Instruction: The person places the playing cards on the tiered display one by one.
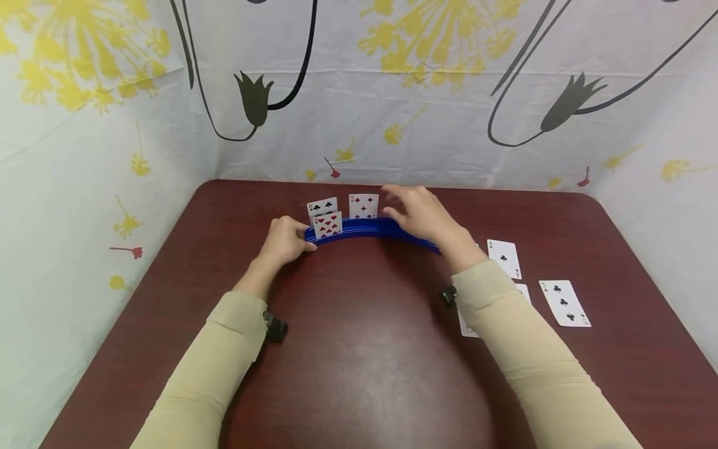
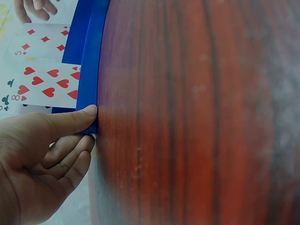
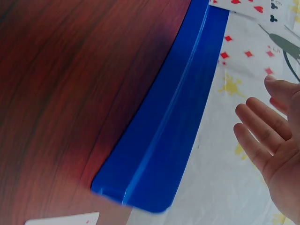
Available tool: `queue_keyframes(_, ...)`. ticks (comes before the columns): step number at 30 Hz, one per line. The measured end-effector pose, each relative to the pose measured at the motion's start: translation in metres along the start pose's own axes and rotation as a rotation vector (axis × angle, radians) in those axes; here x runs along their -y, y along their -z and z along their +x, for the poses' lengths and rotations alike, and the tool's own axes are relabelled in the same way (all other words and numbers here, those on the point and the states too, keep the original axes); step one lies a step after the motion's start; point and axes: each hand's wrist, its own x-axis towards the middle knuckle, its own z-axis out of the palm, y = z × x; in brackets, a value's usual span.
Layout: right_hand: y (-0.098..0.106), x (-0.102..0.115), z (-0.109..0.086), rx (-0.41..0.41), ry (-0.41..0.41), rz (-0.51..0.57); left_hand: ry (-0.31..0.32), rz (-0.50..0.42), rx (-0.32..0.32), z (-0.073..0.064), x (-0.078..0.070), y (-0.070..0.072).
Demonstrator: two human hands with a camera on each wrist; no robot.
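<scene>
Cards stand up in the blue card holder [image 1: 387, 227], a long, bendy-shaped rack that sits on the dark red-brown table [image 1: 359, 349], near the back edge. L hand [image 1: 285, 240] has hold of the rack's L end: it pinches it, w/ the thumb on the front side & the other fingers at the back & end. R hand [image 1: 417, 212] is let go, w/ nothing in it; its fingers are loose & a bit bent. It's up by the R half of the rack, just beside the 5 of diamonds [image 1: 364, 204].

On the L part of the rack, the 8 of hearts [image 1: 328, 223] is in front & hides the low part of the 6 of clubs [image 1: 322, 204]. The 5 of diamonds is a bit to the R of those 2.

On the R side of the table, the 3 of clubs [image 1: 564, 303] lies flat, face up. Near it is a card w/ 1 black club in the middle [image 1: 503, 259]. More cards, e.g. a white one [image 1: 467, 328], are partly under the R sleeve [image 1: 538, 349], so can't tell which they are. Behind it all hangs a white cloth [image 1: 348, 118] w/ yellow flowers.
</scene>
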Motion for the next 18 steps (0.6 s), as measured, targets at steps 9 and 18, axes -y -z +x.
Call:
queue_keyframes(9, 0.013, -0.02, -0.018, 0.009, -0.058, -0.04, 0.013, -0.009, 0.006, 0.0, 0.001, 0.0)
queue_keyframes(18, 0.022, -0.031, -0.03, 0.009, -0.085, -0.05, -0.004, -0.003, -0.001, 0.0, 0.002, -0.001)
